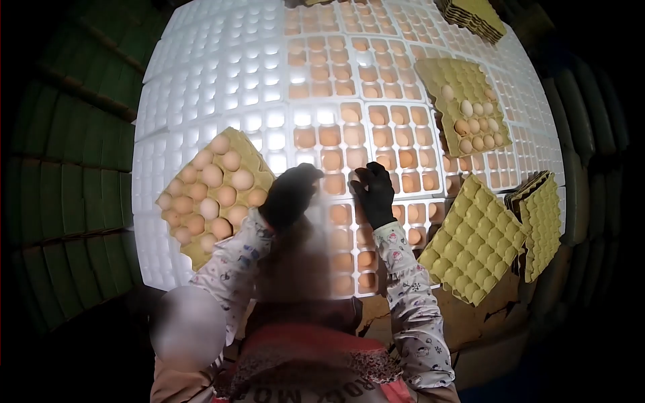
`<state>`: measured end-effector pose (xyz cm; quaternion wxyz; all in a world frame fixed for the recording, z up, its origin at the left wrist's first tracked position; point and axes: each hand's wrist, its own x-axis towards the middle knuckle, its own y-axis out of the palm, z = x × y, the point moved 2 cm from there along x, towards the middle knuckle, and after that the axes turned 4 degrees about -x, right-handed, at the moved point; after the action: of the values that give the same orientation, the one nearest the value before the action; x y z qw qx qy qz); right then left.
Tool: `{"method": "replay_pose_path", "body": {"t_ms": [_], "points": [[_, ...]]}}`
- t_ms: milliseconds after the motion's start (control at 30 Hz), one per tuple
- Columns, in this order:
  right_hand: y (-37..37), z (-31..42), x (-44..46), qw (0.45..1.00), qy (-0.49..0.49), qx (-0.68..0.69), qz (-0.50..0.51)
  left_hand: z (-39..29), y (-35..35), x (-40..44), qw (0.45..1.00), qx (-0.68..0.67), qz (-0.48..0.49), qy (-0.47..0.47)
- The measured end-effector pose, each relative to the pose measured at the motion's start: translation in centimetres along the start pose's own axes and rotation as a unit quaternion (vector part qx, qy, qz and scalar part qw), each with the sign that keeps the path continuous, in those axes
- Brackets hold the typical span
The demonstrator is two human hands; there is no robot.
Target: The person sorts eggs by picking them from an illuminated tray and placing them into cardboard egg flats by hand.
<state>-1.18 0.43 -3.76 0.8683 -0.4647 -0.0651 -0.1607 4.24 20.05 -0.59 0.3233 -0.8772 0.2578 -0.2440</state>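
Note:
Both my hands wear black gloves and hover over white foam egg trays (368,151). My left hand (290,196) is beside a yellow-green pulp carton of eggs (261,161); its fingers are bent together and whatever they may hold is hidden. My right hand (375,191) curls over a tray cell, its thumb and fingers closed around a pale egg (355,177) that shows only in part. Brown eggs (331,160) fill many cells around and between the hands. Several more eggs (211,176) sit in the left carton.
Another pulp carton (457,70), partly filled with eggs, rests on the trays at the upper right. A bare carton (474,242) lies at the right front, beside a carton stack (541,228). More cartons (474,17) are stacked at the back. Dark green stacks (74,195) line the left.

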Motion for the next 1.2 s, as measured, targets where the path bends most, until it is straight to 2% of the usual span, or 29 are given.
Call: {"method": "replay_pose_path", "body": {"t_ms": [33, 67, 100, 167, 200, 233, 267, 300, 333, 400, 433, 467, 500, 533, 567, 667, 733, 767, 800, 833, 867, 933, 1000, 1033, 1067, 1100, 1133, 1167, 1200], "points": [[-0.1, 0.4, 0.4, 0.999, 0.03, 0.014, 0.012, -1.7, -3.6, -0.5, 1.0, -0.02, -0.01, -0.016], [-0.3, 0.9, 0.5, 0.997, 0.06, 0.028, 0.025, -2.1, -6.7, -2.3, 0.988, -0.084, -0.052, -0.123], [-0.6, 1.6, 0.6, 0.994, 0.095, 0.021, 0.05, -2.3, -10.2, -3.9, 0.983, 0.004, -0.089, -0.162], [1.3, 1.7, -0.3, 0.995, 0.051, 0.058, 0.057, -0.5, -15.2, -10.8, 0.913, 0.001, -0.328, -0.242], [2.0, 2.8, -0.6, 0.992, 0.029, 0.104, 0.071, -0.1, -17.0, -14.4, 0.853, 0.031, -0.385, -0.351], [3.2, 4.4, -0.5, 0.973, 0.036, 0.21, 0.084, 5.0, -18.3, -21.9, 0.829, 0.16, -0.395, -0.362], [3.7, 6.2, -0.3, 0.934, 0.083, 0.305, 0.168, 8.1, -18.1, -27.6, 0.789, -0.102, -0.441, -0.416], [4.9, 7.8, -0.3, 0.931, 0.058, 0.303, 0.197, 7.5, -17.0, -28.9, 0.681, -0.271, -0.451, -0.509], [6.3, 9.1, -0.1, 0.927, 0.033, 0.299, 0.223, 7.3, -16.0, -28.8, 0.635, -0.378, -0.369, -0.564], [11.6, 9.4, -0.3, 0.882, 0.095, 0.269, 0.376, 7.3, -12.9, -28.5, 0.653, -0.513, -0.286, -0.479], [12.9, 9.1, -0.2, 0.889, 0.088, 0.247, 0.375, 7.2, -11.4, -27.9, 0.72, -0.518, -0.237, -0.397], [14.2, 8.8, 0.0, 0.896, 0.082, 0.225, 0.375, 5.9, -11.6, -26.3, 0.624, -0.587, -0.286, -0.429], [13.9, 8.8, 0.3, 0.87, 0.122, 0.288, 0.382, 5.3, -11.6, -25.1, 0.585, -0.617, -0.303, -0.43], [13.5, 9.4, 0.7, 0.839, 0.159, 0.35, 0.385, 4.8, -11.2, -24.2, 0.577, -0.628, -0.302, -0.425], [10.1, 12.7, 1.9, 0.886, 0.156, 0.211, 0.383, 4.5, -11.3, -23.3, 0.584, -0.632, -0.294, -0.416], [8.0, 14.6, 1.7, 0.854, 0.132, 0.368, 0.344, 3.0, -13.6, -21.7, 0.629, -0.62, -0.264, -0.387], [3.5, 19.5, 0.7, 0.805, 0.297, 0.372, 0.353, 2.1, -16.8, -21.6, 0.661, -0.599, -0.255, -0.375], [5.5, 18.3, -0.9, 0.843, 0.233, 0.375, 0.309, 1.9, -18.6, -21.9, 0.676, -0.582, -0.255, -0.372], [5.5, 20.1, -1.8, 0.807, 0.265, 0.44, 0.291, 2.2, -20.5, -22.2, 0.7, -0.557, -0.255, -0.368], [5.2, 22.3, -2.7, 0.816, 0.269, 0.432, 0.272, 2.5, -22.3, -22.5, 0.721, -0.53, -0.254, -0.368], [4.7, 24.9, -3.4, 0.824, 0.275, 0.426, 0.253, 3.2, -24.1, -22.8, 0.826, -0.344, -0.233, -0.38], [7.7, 26.6, -6.3, 0.814, 0.289, 0.457, 0.211, 6.4, -27.7, -25.3, 0.759, -0.585, -0.135, -0.252], [10.5, 27.7, -8.0, 0.902, 0.165, 0.338, 0.213, 9.3, -27.3, -28.4, 0.822, -0.342, -0.265, -0.369], [11.8, 28.2, -8.9, 0.935, 0.106, 0.273, 0.2, 10.2, -28.3, -29.2, 0.804, -0.37, -0.247, -0.394], [13.3, 28.4, -9.7, 0.916, 0.145, 0.306, 0.215, 11.1, -29.4, -29.7, 0.784, -0.398, -0.227, -0.419], [14.9, 27.7, -10.5, 0.934, 0.106, 0.28, 0.195, 11.9, -30.3, -30.4, 0.763, -0.426, -0.206, -0.441], [16.5, 27.0, -11.3, 0.95, 0.069, 0.251, 0.173, 13.5, -30.1, -31.8, 0.745, -0.445, -0.237, -0.437], [17.0, 27.5, -11.5, 0.924, 0.142, 0.309, 0.177, 15.9, -28.8, -33.5, 0.726, -0.464, -0.266, -0.431], [16.9, 27.7, -11.3, 0.929, 0.135, 0.298, 0.172, 16.5, -28.8, -33.7, 0.784, -0.36, -0.225, -0.453]]}}
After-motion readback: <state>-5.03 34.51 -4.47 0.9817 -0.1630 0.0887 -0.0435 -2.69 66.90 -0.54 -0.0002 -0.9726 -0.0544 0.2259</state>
